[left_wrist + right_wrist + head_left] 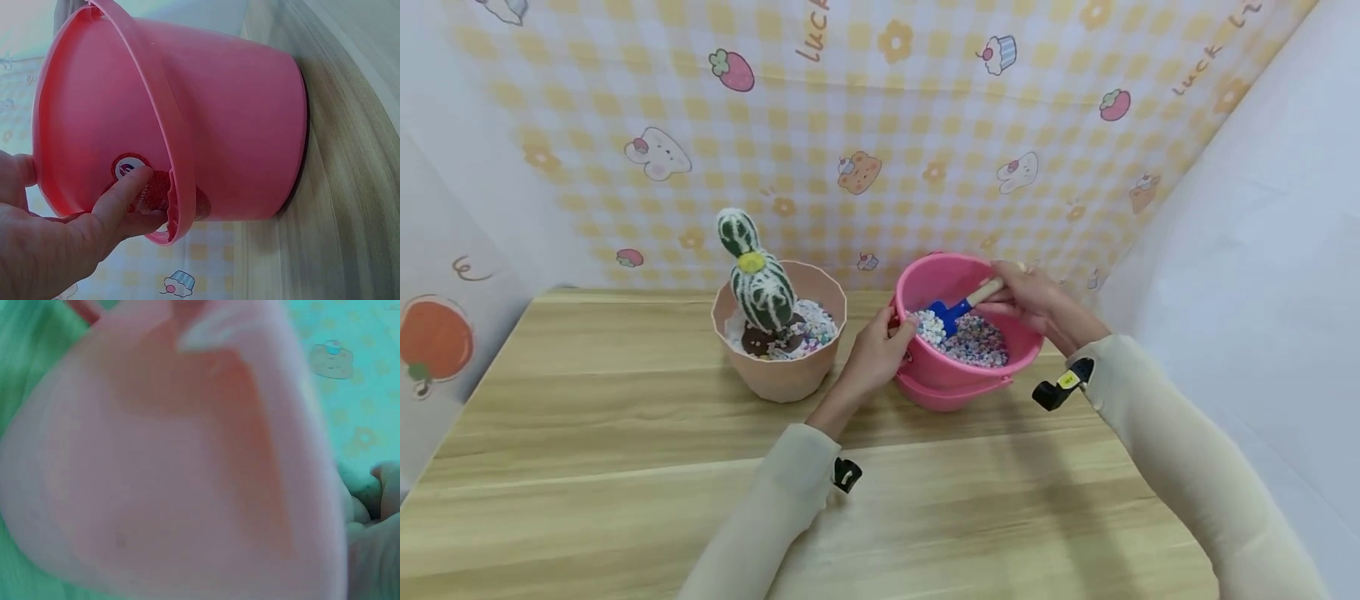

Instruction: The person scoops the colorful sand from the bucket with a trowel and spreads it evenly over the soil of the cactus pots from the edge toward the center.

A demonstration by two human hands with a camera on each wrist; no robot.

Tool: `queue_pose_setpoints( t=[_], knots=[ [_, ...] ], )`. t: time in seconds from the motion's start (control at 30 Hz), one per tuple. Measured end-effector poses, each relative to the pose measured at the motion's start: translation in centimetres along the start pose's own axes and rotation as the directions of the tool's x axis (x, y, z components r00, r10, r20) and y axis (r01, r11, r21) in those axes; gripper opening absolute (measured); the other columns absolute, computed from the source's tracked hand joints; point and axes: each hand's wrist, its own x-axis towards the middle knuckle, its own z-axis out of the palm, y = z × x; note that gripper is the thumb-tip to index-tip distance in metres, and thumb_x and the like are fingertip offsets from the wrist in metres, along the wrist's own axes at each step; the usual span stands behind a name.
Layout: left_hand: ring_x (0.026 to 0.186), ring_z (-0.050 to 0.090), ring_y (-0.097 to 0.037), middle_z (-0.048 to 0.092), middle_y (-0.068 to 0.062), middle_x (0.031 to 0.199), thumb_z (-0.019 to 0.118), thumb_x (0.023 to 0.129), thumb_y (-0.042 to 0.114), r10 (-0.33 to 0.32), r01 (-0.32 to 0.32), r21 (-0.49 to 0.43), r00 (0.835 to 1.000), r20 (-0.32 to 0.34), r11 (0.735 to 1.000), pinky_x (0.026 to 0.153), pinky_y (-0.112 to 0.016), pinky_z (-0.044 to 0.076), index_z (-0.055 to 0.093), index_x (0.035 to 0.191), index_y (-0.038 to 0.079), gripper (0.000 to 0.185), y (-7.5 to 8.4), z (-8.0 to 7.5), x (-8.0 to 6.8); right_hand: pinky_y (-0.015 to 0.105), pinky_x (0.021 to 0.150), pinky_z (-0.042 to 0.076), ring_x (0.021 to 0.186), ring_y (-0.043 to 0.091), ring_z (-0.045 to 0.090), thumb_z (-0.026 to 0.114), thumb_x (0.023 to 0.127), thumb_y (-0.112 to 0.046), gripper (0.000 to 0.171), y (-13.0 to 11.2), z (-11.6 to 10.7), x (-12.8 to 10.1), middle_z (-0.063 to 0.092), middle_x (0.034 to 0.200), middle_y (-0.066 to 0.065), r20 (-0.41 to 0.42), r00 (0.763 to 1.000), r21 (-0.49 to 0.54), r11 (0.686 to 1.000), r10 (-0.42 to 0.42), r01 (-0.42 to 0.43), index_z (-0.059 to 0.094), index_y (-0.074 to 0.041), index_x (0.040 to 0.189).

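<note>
Against the rim of a pink bucket [947,375], my left hand [880,350] has its thumb at the edge and its fingers along the outside wall. The left wrist view shows these fingers over a round sticker [130,165], beside the bucket's carrying handle [178,144]. My right hand [1028,297] grips the pale wooden handle of a small shovel [952,317] over the bucket's right side. The blue blade is down in small white and multicoloured pellets [985,343]. In the right wrist view the bucket wall [156,487] is blurred and hides the shovel.
Left of the bucket stands a peach-coloured pot [782,379] holding a knitted green-and-white cactus [763,292] among similar pellets and brown pieces. Both containers rest on a wood-grain table [625,400]. A checked, printed cloth [895,125] hangs close behind them.
</note>
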Motion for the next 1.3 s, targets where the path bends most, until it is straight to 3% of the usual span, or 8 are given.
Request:
queue_pose_setpoints(
  t=[0.17, 0.73, 1.3],
  knots=[
    [0.105, 0.061, -0.021, 0.052, -0.007, 0.141, 0.047, 0.102, 0.043, 0.019, -0.019, -0.008, 1.000, -0.006, 1.000, 0.087, -0.033, 0.059, 0.037, 0.151, 0.017, 0.056, 0.3, -0.3, 0.1, 0.027, 0.072, 0.060, 0.068, 0.024, 0.074, 0.052, 0.103, -0.033, 0.039, -0.4, -0.3, -0.9, 0.073, 0.073, 0.015, -0.004, 1.000, 0.120, 0.993, 0.006, -0.005, 0.070, -0.003, 0.085],
    [0.110, 0.060, -0.022, 0.051, -0.007, 0.141, 0.046, 0.103, 0.043, 0.005, -0.004, -0.011, 1.000, 0.026, 1.000, 0.091, -0.034, 0.058, 0.034, 0.153, 0.018, 0.057, -0.1, 0.0, -0.2, 0.029, 0.074, 0.060, 0.074, 0.027, 0.075, 0.050, 0.104, -0.028, 0.041, -0.3, -1.8, -1.6, 0.073, 0.077, 0.021, 0.088, 0.996, 0.248, 0.968, 0.011, -0.033, 0.069, 0.003, 0.085],
    [0.117, 0.059, -0.023, 0.049, -0.008, 0.145, 0.048, 0.103, 0.042, 0.023, -0.021, -0.055, 0.999, 0.029, 0.998, 0.092, -0.034, 0.057, 0.035, 0.154, 0.019, 0.057, -0.5, -0.1, -0.1, 0.029, 0.078, 0.060, 0.077, 0.028, 0.075, 0.046, 0.106, -0.023, 0.038, -0.6, -2.4, -1.7, 0.073, 0.081, 0.022, 0.103, 0.994, 0.295, 0.953, 0.034, -0.063, 0.068, 0.003, 0.088]
  ],
)
